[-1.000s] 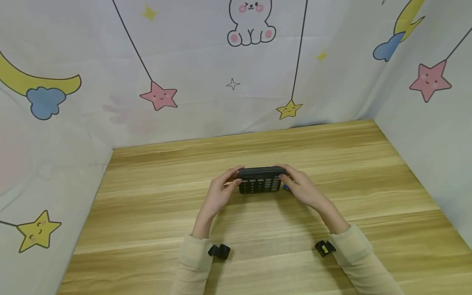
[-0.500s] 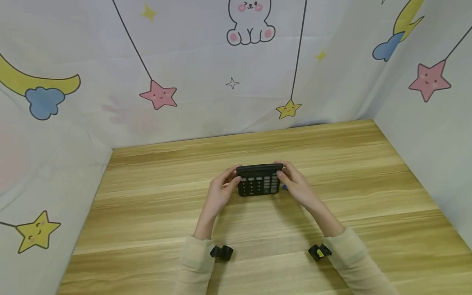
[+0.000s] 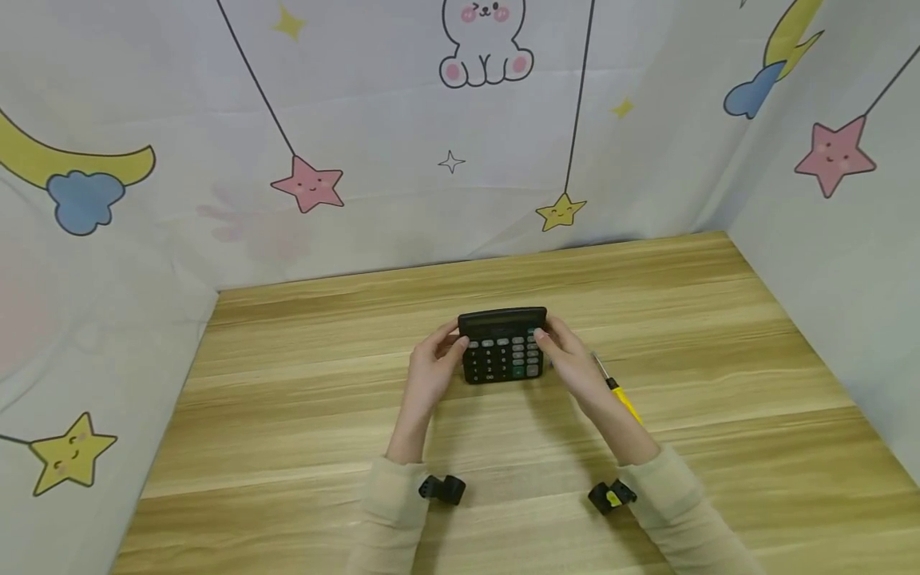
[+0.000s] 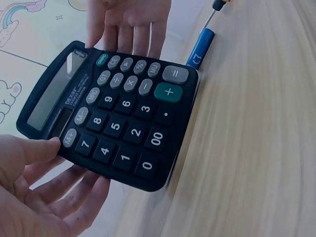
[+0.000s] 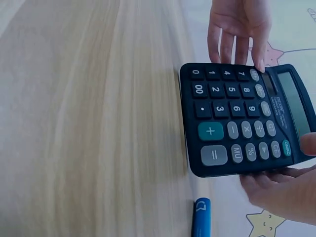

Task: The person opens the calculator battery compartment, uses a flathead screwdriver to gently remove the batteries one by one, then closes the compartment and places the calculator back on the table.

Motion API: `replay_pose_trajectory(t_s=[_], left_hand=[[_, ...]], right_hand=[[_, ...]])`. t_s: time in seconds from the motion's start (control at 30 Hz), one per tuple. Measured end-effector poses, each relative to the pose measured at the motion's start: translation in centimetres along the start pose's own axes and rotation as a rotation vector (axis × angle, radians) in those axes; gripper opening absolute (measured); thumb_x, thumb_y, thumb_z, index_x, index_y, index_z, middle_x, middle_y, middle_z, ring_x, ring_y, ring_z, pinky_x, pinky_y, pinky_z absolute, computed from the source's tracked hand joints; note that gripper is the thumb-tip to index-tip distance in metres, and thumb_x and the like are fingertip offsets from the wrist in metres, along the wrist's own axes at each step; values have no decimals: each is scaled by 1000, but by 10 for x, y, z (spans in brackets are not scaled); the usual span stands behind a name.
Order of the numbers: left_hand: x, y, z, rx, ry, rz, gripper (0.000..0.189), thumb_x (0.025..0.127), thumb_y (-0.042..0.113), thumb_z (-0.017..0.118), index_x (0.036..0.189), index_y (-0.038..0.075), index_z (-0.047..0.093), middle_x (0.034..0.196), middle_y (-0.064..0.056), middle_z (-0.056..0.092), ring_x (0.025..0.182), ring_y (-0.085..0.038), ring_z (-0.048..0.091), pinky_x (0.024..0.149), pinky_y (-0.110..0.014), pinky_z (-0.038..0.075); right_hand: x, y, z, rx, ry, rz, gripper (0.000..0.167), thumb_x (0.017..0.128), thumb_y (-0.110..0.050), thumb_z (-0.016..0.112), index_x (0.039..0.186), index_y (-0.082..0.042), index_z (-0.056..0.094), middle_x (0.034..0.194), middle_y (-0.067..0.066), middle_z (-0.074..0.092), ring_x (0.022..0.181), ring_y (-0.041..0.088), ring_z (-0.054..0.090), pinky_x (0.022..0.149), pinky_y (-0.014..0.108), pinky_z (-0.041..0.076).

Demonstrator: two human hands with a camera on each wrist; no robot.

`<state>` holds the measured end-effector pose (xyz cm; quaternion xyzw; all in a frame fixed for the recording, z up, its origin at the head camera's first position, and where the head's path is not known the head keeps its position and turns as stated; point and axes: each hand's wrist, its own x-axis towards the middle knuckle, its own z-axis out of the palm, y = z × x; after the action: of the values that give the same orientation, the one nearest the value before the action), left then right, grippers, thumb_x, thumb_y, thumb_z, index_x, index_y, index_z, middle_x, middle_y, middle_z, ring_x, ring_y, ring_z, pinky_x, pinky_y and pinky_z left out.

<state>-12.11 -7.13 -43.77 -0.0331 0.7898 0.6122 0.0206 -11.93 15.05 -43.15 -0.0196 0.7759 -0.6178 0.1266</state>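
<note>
A black desk calculator (image 3: 503, 351) is tilted up, its keys and display facing me, and its lower edge is at the tabletop. My left hand (image 3: 431, 371) grips its left side, thumb on the front and fingers behind. On the opposite side my right hand (image 3: 578, 371) holds it the same way, the thumb near the top right keys. The calculator's back is hidden. Beside its lower right corner lies a blue cylinder (image 4: 201, 48) that looks like a battery. A screwdriver (image 3: 624, 401) with a yellow and black handle lies on the table, partly behind my right forearm.
The wood-grain table (image 3: 302, 415) meets a white cloth backdrop (image 3: 388, 216) with cartoon prints at the back and sides. Black wrist mounts (image 3: 443, 489) sit at both cuffs.
The calculator has tipped from leaning steeply to facing me more, so its display edge and all keys show. Both forearms have shifted slightly inward, and the screwdriver has come into sight.
</note>
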Motion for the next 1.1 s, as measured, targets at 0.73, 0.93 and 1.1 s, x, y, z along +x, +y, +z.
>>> replay_pose_trajectory(t_s=[0.73, 0.93, 1.1], left_hand=[[11, -1, 13, -46, 161, -124, 39, 94, 20, 62, 132, 13, 59, 110, -17, 69, 77, -13, 62, 65, -23, 50], [16, -5, 17, 3, 212, -128, 37, 94, 22, 62, 130, 12, 62, 115, -15, 68, 93, -24, 68, 75, -32, 55], [20, -5, 21, 13, 255, -100, 33, 93, 16, 63, 125, 8, 65, 115, -16, 65, 96, -31, 69, 75, -37, 57]], right_hand=[[4, 5, 8, 188, -53, -33, 74, 94, -9, 55, 154, -10, 13, 160, 16, 18, 148, 34, 17, 118, 52, 18], [4, 5, 7, 158, -42, 6, 75, 92, -13, 56, 155, -13, 16, 157, 16, 20, 143, 37, 22, 116, 57, 18], [6, 5, 8, 141, -41, 36, 81, 90, -14, 58, 156, -13, 10, 158, 18, 19, 146, 36, 18, 117, 55, 15]])
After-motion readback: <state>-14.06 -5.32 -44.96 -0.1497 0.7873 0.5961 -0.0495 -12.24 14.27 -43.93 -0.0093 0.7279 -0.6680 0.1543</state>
